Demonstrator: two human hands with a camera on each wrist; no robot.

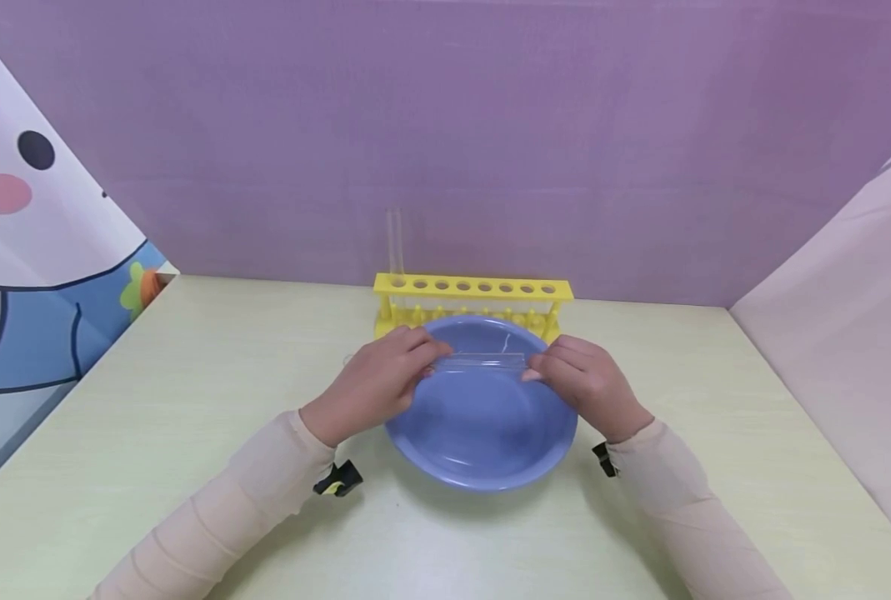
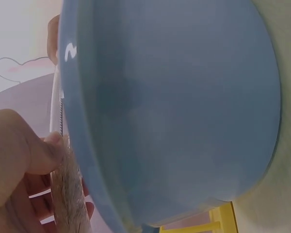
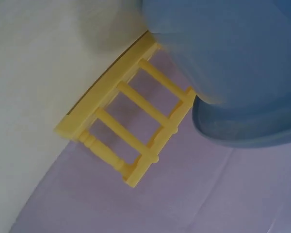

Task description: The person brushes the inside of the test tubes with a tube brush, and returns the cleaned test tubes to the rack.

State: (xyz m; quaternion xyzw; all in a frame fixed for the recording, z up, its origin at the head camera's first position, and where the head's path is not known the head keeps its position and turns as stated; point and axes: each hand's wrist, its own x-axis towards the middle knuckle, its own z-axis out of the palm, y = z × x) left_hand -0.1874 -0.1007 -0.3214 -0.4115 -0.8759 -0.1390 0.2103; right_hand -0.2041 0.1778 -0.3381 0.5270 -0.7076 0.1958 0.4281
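Over the blue basin (image 1: 483, 433), a clear glass test tube (image 1: 483, 360) lies level between both hands. My left hand (image 1: 379, 373) grips the tube, its thumb pressing on the glass in the left wrist view. Inside the tube there, bristles of a test tube brush (image 2: 70, 201) show beneath the fingers, its twisted wire running toward my right hand (image 1: 583, 382). That hand pinches at the tube's right end, where the wire leads; its fingers hide the brush handle. The right wrist view shows neither hand nor tube.
Behind the basin stands a yellow test tube rack (image 1: 475, 288), with one clear test tube (image 1: 395, 242) upright in its leftmost hole. The basin sits on a pale table (image 1: 715, 392). A purple cloth backdrop (image 1: 445, 142) rises along the table's back edge.
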